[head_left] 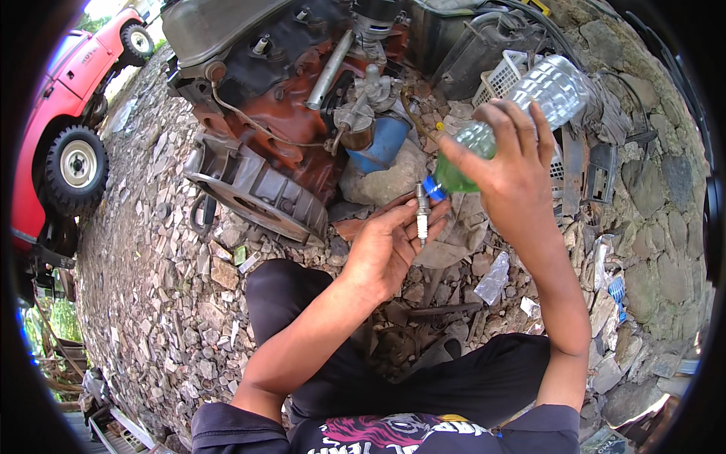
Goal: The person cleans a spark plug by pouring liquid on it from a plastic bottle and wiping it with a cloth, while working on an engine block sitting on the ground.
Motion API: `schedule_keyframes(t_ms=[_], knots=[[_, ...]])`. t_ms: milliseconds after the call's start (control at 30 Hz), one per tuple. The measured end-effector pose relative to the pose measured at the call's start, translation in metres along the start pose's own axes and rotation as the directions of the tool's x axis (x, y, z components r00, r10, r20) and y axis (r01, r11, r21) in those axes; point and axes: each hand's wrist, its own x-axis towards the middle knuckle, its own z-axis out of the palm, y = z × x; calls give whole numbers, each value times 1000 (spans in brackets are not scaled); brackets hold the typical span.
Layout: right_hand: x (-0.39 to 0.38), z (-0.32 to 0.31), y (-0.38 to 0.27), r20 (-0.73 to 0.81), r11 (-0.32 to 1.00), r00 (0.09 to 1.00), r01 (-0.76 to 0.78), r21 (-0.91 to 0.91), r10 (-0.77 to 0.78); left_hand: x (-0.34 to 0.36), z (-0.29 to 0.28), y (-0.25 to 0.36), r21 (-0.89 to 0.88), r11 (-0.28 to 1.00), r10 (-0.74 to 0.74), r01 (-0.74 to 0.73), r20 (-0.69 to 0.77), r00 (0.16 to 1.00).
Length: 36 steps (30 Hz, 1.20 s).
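Note:
My left hand (pixel 380 256) is closed on a spark plug (pixel 422 219) with a white ceramic body and a metal threaded part, held between thumb and fingers. My right hand (pixel 513 163) wraps round a clear plastic bottle (pixel 556 89), tilted with its neck down to the left. Green liquid gathers toward the bottle's neck. The blue cap (pixel 433 188) at its mouth sits right beside the spark plug; whether cap and plug touch, I cannot tell. Just beyond both hands is a blue cup-like container (pixel 380 144) next to an engine block (pixel 265 113).
Loose stones (pixel 181 325) cover the ground around my crossed legs. A toothed metal housing (pixel 249 193) juts from the engine's near side. White plastic baskets (pixel 505 74) stand behind the bottle. A stone wall (pixel 658 219) borders the right; a red vehicle (pixel 57 113) stands far left.

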Motion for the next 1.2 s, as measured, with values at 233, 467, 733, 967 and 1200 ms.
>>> schedule_keyframes(t_ms=[233,467,733,967,1200], knots=[[0,-4,-2,42,998,998,48,40,-50,4,-4,3,-17,1000,10,-11,-63,998],[0,-1,0,76,995,994,77,68,-83,7,-8,-1,-41,999,-34,31,-70,997],[0,4,-5,80,996,995,62,71,-68,13,-16,-4,-57,998,34,-39,-82,996],[-5,13,25,232,979,971,-103,178,60,8,-12,-5,76,997,-20,27,-89,996],[-93,58,72,708,407,646,-587,700,-286,-3,-35,0,472,848,-280,242,11,960]])
